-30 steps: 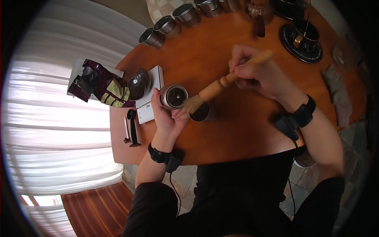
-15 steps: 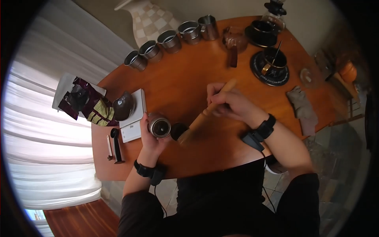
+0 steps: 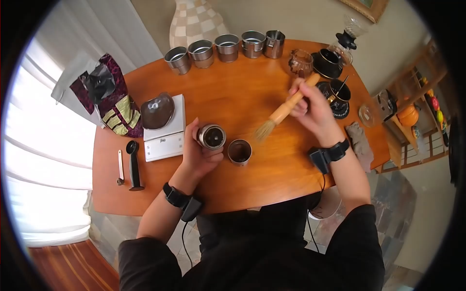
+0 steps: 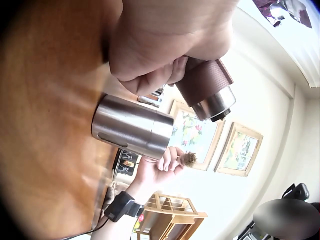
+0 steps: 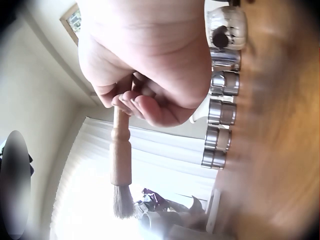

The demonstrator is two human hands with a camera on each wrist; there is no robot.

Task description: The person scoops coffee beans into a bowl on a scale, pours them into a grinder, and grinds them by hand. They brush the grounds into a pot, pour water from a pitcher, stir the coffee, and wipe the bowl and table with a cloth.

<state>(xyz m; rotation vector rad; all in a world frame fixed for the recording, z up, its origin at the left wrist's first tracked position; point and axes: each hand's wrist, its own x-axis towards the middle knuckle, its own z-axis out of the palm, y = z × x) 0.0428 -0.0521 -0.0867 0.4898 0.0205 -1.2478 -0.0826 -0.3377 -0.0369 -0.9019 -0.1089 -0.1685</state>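
My left hand (image 3: pixel 195 157) grips the body of a hand coffee grinder (image 3: pixel 212 137), its round dark end facing up in the head view. The left wrist view shows the grinder's ribbed brown sleeve (image 4: pixel 204 85) with a steel end beyond it. A steel cup (image 3: pixel 240 152) with a brownish inside stands upright on the table, just right of that hand. My right hand (image 3: pixel 313 110) holds a wooden-handled brush (image 3: pixel 285 110) above the table, bristles slanting down to the left, apart from cup and grinder. In the right wrist view, fingers curl round the brush handle (image 5: pixel 121 160).
A white scale (image 3: pixel 165 148) bears a dark dish (image 3: pixel 158 111), beside a coffee bag (image 3: pixel 114 104). A black scoop (image 3: pixel 133 167) lies at left. Several steel cups (image 3: pixel 227 48) line the far edge. A black cup (image 3: pixel 340 92) and grey cloth (image 3: pixel 359 145) are at right.
The brush has moved from beside the grinder and over the steel cup, away to the right. The left hand still holds the grinder. The head view has tilted upward.
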